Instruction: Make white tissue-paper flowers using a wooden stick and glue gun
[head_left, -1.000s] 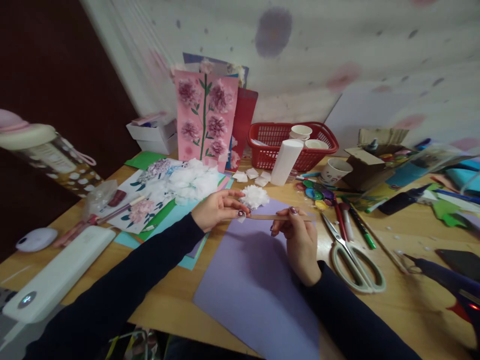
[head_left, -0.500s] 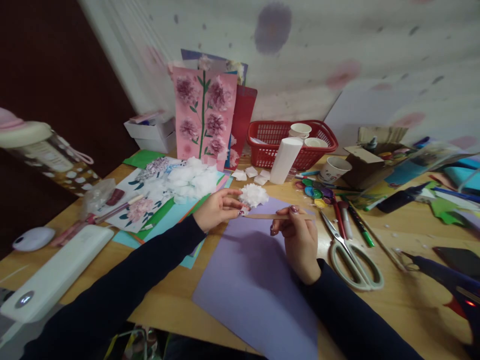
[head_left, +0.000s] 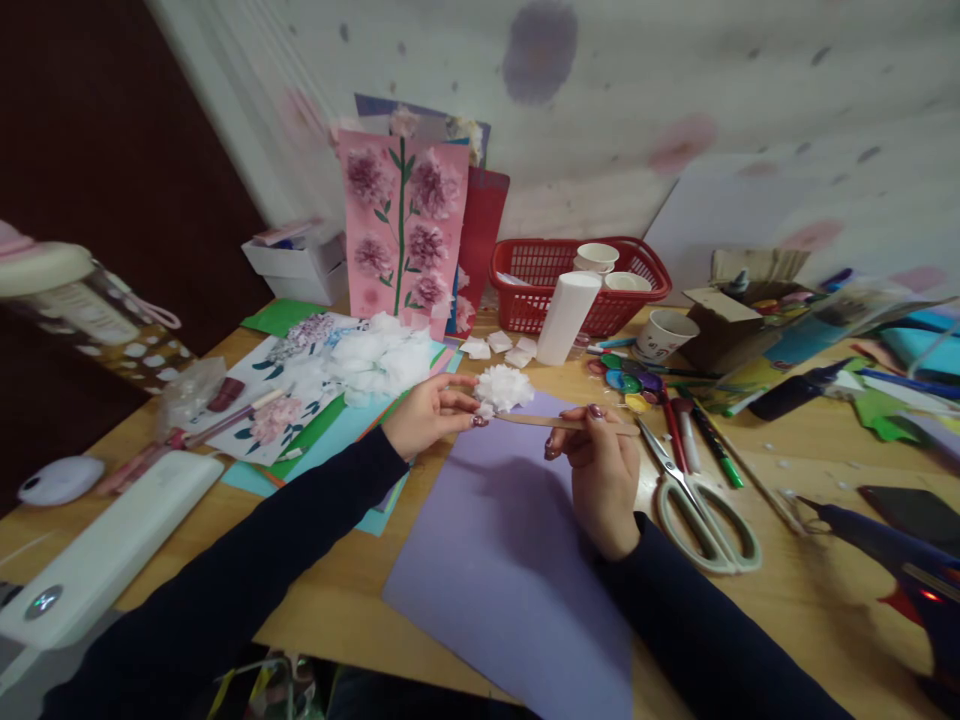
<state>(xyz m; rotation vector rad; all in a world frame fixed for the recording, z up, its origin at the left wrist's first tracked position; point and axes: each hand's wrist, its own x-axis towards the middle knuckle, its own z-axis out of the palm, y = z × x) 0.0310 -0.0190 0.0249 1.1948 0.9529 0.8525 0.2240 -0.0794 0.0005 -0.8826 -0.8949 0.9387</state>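
My right hand (head_left: pixel 604 475) pinches a thin flat wooden stick (head_left: pixel 536 422) that points left. The stick's tip meets a small white paper piece (head_left: pixel 486 410) at the fingertips of my left hand (head_left: pixel 435 412), whose thumb and fingers are closed on it. Just behind the fingertips a fluffy white paper flower (head_left: pixel 505 388) rests at the top of a purple sheet (head_left: pixel 510 570). Several small white squares (head_left: pixel 499 342) lie behind the flower.
Scissors (head_left: pixel 701 510), pens and a glue gun (head_left: pixel 885 550) lie on the right. Behind stand a red basket (head_left: pixel 525 300), a white roll (head_left: pixel 568 318) and a paper cup (head_left: pixel 666 336). A white tissue pile (head_left: pixel 379 360) and a long white device (head_left: pixel 112 545) are on the left.
The stick has tilted, its right end now slightly higher relative to its tip. The white piece at my left fingertips has shifted up close against the flower. The whole view has moved slightly.
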